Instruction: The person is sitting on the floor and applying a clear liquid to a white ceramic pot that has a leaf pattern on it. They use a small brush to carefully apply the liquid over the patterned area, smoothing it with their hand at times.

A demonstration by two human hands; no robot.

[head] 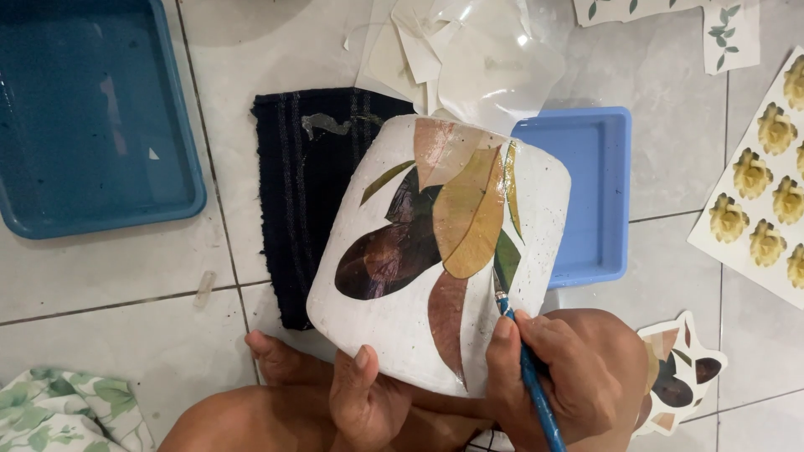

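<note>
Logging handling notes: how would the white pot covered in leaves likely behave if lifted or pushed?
The white pot looks rigid and probably breakable. Its curved side suggests it could roll; the left hand props it. Near the brush the surface may be wet and slippery.

Bare tile floor (126, 285) lay open to the left, while the dark cloth (310, 192), large blue tray (84, 117) and small blue tray (590, 192) hemmed the white pot (394, 318) beyond.

Looking steeply down from head height, close above the white pot (435, 251), facing the tiled floor (126, 285).
</note>
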